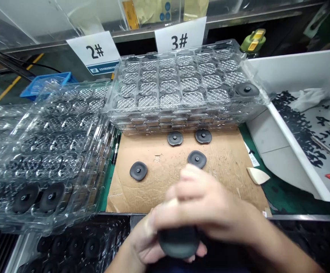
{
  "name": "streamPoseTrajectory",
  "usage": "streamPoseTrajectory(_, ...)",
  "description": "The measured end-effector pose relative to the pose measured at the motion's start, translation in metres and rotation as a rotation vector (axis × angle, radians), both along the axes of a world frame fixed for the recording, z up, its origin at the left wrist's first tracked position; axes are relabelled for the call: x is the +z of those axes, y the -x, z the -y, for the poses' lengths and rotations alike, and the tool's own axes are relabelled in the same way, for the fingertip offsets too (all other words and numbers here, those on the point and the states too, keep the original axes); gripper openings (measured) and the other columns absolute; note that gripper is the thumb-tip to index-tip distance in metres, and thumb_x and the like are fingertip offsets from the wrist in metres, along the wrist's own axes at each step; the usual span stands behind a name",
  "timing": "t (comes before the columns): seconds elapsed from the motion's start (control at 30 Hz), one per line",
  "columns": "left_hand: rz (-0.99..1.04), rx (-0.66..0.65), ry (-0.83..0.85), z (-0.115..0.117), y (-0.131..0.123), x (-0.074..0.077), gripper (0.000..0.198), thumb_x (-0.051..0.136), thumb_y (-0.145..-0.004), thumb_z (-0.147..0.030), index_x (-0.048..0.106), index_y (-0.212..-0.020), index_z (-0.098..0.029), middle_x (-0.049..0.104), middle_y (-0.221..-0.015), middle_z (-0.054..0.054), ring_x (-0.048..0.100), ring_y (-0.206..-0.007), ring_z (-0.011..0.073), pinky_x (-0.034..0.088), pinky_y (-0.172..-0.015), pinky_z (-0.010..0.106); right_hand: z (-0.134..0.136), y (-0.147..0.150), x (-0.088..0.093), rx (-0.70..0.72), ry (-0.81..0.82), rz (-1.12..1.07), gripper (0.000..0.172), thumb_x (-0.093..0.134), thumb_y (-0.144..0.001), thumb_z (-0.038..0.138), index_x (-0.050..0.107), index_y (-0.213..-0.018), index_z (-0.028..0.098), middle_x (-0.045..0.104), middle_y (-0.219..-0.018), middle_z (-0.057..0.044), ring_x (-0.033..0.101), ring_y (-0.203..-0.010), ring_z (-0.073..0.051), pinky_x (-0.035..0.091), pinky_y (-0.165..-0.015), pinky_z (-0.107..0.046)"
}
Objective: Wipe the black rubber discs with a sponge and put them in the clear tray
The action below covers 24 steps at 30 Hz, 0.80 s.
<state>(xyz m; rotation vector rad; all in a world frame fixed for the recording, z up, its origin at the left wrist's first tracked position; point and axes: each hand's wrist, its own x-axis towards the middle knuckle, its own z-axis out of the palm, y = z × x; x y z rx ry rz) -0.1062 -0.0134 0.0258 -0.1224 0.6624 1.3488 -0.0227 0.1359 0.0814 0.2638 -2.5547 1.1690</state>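
Observation:
Close to the camera, a black rounded cap-like part (179, 242) is held between my two hands. My left hand (144, 242) wraps it from the left and beneath, with fingertips showing past its lower right edge. Over its top lies my right hand (204, 201), fingers curled and blurred by motion; what its fingertips touch is partly hidden. Just beyond the knuckles, a similar black part (197, 159) with a small centre stud rests on the cardboard sheet (153, 193). Others like it lie farther back (175, 138) and to the left (138, 171).
Stacked clear trays (167, 110) stand behind the cardboard, one black part (247, 89) in the top right pocket. More clear trays (76, 167) fill the left. On the right, a white bin (298, 159) contains black scraps; a pale wedge-shaped piece (258, 176) lies beside it.

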Motion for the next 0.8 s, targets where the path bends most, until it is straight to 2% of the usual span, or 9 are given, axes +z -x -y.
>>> streamPoseTrajectory(0.07, 0.110, -0.072, -0.061, -0.001, 0.002, 0.002, 0.042, 0.071, -0.063, -0.040, 0.067, -0.095, -0.013, 0.070, -0.085, 0.008, 0.068, -0.067, 0.0230, 0.053, -0.053, 0.025, -0.009, 0.002, -0.013, -0.212, 0.106, 0.082, 0.027, 0.045, -0.089, 0.013, 0.060, -0.108, 0.024, 0.063, -0.092, 0.000, 0.052, -0.083, -0.011, 0.038, -0.075, -0.025)
streamPoseTrajectory(0.13, 0.179, -0.065, -0.119, -0.002, 0.004, 0.006, 0.052, 0.073, -0.059, -0.043, 0.064, -0.104, -0.019, 0.070, -0.093, 0.007, 0.068, -0.076, 0.0230, 0.054, -0.060, 0.025, -0.012, 0.005, -0.034, -0.372, 0.162, 0.185, 0.030, 0.046, -0.087, 0.009, 0.059, -0.109, 0.024, 0.063, -0.096, 0.000, 0.053, -0.087, -0.011, 0.040, -0.077, -0.024)
streamPoseTrajectory(0.27, 0.206, -0.022, -0.156, 0.000, 0.007, 0.005, 0.049, 0.072, -0.061, -0.043, 0.065, -0.103, -0.018, 0.069, -0.097, 0.006, 0.067, -0.082, 0.0235, 0.054, -0.066, 0.026, 0.008, 0.011, -0.092, -0.332, 0.196, 0.329, 0.028, 0.049, -0.084, 0.011, 0.062, -0.105, 0.026, 0.062, -0.087, 0.000, 0.057, -0.080, -0.011, 0.046, -0.074, -0.024)
streamPoseTrajectory(0.37, 0.225, 0.023, -0.201, 0.006, 0.010, -0.001, 0.051, 0.067, -0.064, -0.048, 0.063, -0.106, -0.020, 0.067, -0.102, 0.007, 0.066, -0.087, 0.0247, 0.054, -0.069, 0.028, 0.025, 0.013, -0.124, -0.429, 0.200, 0.335, 0.033, 0.044, -0.083, 0.009, 0.061, -0.107, 0.023, 0.058, -0.101, -0.006, 0.056, -0.091, -0.015, 0.048, -0.078, -0.031)
streamPoseTrajectory(0.47, 0.202, 0.034, -0.223, 0.012, 0.013, -0.006, 0.057, 0.058, -0.067, -0.056, 0.060, -0.112, -0.021, 0.065, -0.107, 0.009, 0.064, -0.091, 0.0258, 0.053, -0.072, 0.028, 0.025, 0.012, -0.123, -0.518, 0.221, 0.286, 0.035, 0.040, -0.084, 0.009, 0.058, -0.112, 0.021, 0.051, -0.115, -0.010, 0.052, -0.103, -0.019, 0.045, -0.085, -0.038)
streamPoseTrajectory(0.57, 0.116, 0.074, -0.240, 0.015, 0.016, -0.008, 0.050, 0.046, -0.076, -0.057, 0.057, -0.115, -0.026, 0.063, -0.111, 0.006, 0.065, -0.089, 0.0234, 0.053, -0.069, 0.025, 0.016, 0.004, -0.102, -0.506, 0.247, 0.251, 0.031, 0.039, -0.087, 0.012, 0.058, -0.109, 0.021, 0.057, -0.105, -0.008, 0.055, -0.096, -0.017, 0.047, -0.082, -0.035)
streamPoseTrajectory(0.67, -0.224, 0.214, -0.238, 0.013, 0.017, -0.010, 0.049, 0.044, -0.080, -0.052, 0.040, -0.127, -0.038, 0.059, -0.114, 0.005, 0.065, -0.086, 0.0230, 0.051, -0.072, 0.033, 0.011, -0.008, -0.089, -0.486, 0.290, 0.264, 0.026, 0.040, -0.088, 0.016, 0.061, -0.103, 0.020, 0.062, -0.093, -0.006, 0.058, -0.087, -0.015, 0.048, -0.076, -0.030)
streamPoseTrajectory(0.73, -0.689, 0.287, -0.207, 0.012, 0.017, -0.010, 0.065, 0.057, -0.078, -0.039, 0.024, -0.133, -0.043, 0.055, -0.117, 0.004, 0.061, -0.095, 0.0234, 0.044, -0.086, 0.039, 0.012, -0.017, -0.089, -0.525, 0.310, 0.306, 0.024, 0.041, -0.088, 0.017, 0.062, -0.101, 0.020, 0.062, -0.091, -0.006, 0.059, -0.085, -0.016, 0.048, -0.074, -0.030)
streamPoseTrajectory(0.8, -1.167, 0.248, -0.183, 0.010, 0.019, -0.009, 0.090, 0.066, -0.072, -0.018, 0.008, -0.136, -0.045, 0.052, -0.121, 0.004, 0.053, -0.108, 0.0231, 0.034, -0.098, 0.040, 0.015, -0.026, -0.091, -0.592, 0.331, 0.350, 0.023, 0.043, -0.088, 0.019, 0.062, -0.101, 0.020, 0.063, -0.091, -0.006, 0.059, -0.084, -0.016, 0.049, -0.073, -0.030)
